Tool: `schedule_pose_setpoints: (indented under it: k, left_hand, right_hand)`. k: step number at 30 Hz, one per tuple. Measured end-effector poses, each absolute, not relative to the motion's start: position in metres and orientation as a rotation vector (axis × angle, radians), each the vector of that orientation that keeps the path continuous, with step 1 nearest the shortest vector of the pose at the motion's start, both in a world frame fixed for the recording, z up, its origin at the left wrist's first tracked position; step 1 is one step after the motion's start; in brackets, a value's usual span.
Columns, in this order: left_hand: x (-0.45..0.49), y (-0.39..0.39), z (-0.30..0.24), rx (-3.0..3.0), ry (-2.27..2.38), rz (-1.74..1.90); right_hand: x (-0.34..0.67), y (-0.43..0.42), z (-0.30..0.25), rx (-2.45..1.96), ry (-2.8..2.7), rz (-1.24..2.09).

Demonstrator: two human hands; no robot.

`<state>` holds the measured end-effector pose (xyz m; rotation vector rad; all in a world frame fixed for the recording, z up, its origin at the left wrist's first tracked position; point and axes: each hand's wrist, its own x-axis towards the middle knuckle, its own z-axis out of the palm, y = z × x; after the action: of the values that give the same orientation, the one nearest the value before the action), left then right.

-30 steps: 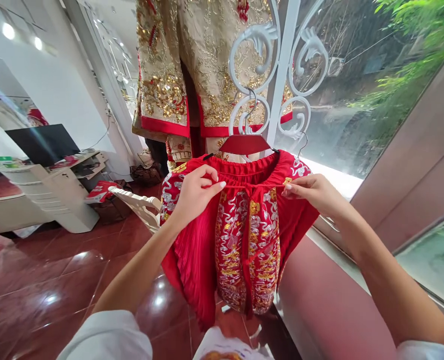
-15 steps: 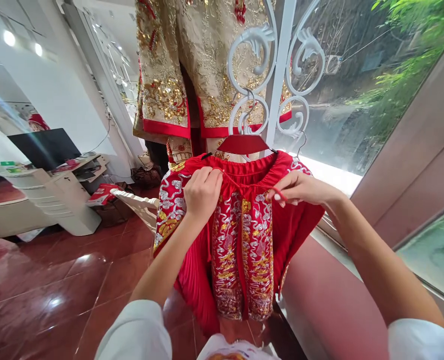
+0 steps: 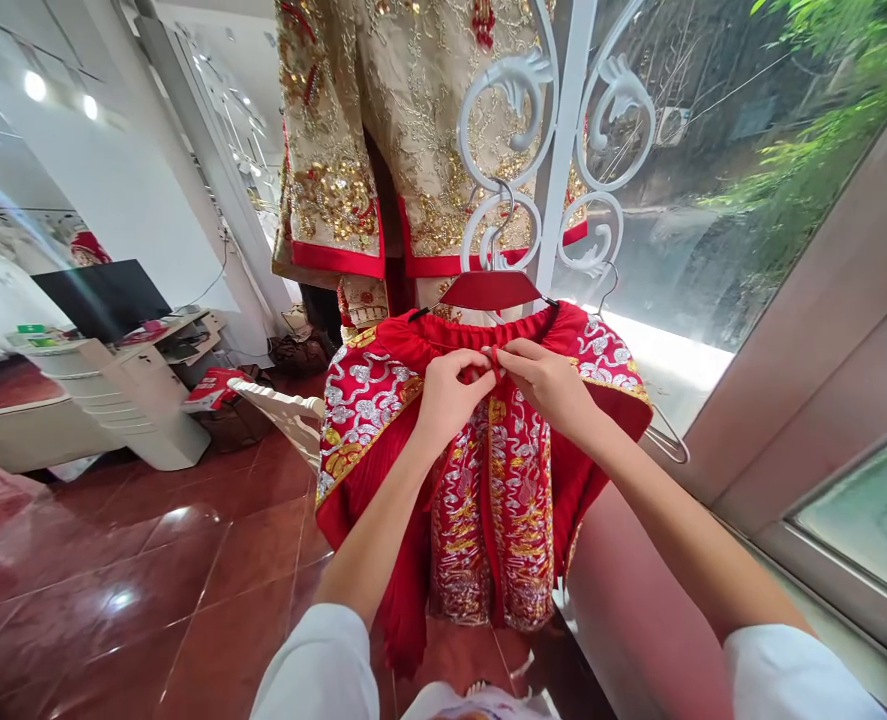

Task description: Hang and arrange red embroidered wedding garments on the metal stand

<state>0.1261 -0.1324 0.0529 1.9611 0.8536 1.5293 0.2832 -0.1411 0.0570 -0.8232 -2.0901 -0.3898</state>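
Beneath window scrollwork [image 3: 555, 130], left hand [image 3: 447, 395] and right hand [image 3: 544, 380] pinch vertical skirt [image 3: 503, 500], waistband [image 3: 443, 330] uppermost.

The skirt [image 3: 383, 400] hangs on a hanger [image 3: 488, 290]; robe [image 3: 405, 110] behind; desk [image 3: 143, 400] left.

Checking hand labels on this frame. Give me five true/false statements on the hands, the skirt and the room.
1. The left hand and the right hand meet on the red skirt, fingertips pinched at the middle of its waistband. True.
2. The skirt lies spread on the floor. False: it hangs from a red hanger hooked on white scrollwork.
3. A gold garment hangs above and behind the skirt. True.
4. The monitor on the white desk shows a bright picture. False: its screen is dark.
5. The right hand grips the hanger. False: it is at the waistband, below the hanger.
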Motion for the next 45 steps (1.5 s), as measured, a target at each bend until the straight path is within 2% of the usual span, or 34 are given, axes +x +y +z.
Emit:
schedule_pose_setpoints:
  k: [4,8,16,24,31,34,38,43,45]
  left_hand:
    - [0.13,-0.139,0.052,2.105,0.947,1.53]
    - [0.136,-0.146,0.05,2.156,1.07,1.688]
    - [0.144,-0.141,0.041,2.16,1.089,1.82]
    - [0.144,-0.144,0.038,2.333,1.138,1.724]
    - [0.122,-0.147,0.04,2.542,1.479,1.728]
    - [0.114,-0.145,0.037,2.472,1.483,1.729]
    - [0.119,-0.146,0.036,2.211,1.215,1.769]
    - [0.133,-0.144,0.043,1.666,0.855,1.647]
    - [0.134,-0.143,0.045,1.54,0.737,1.59]
  right_hand:
    - [0.286,-0.134,0.056,-0.706,-2.067,-0.462]
    - [0.285,-0.125,0.052,-0.633,-1.983,-0.467]
    - [0.284,-0.125,0.046,-0.681,-1.98,-0.523]
    - [0.287,-0.129,0.052,-0.577,-2.044,-0.516]
    - [0.309,-0.135,0.054,-0.827,-2.015,-0.538]
    - [0.32,-0.139,0.051,-0.953,-2.019,-0.335]
    - [0.308,-0.147,0.05,-0.939,-1.789,0.063]
    - [0.284,-0.149,0.049,-0.895,-1.423,0.722]
    - [0.282,-0.147,0.047,-0.923,-1.287,0.846]
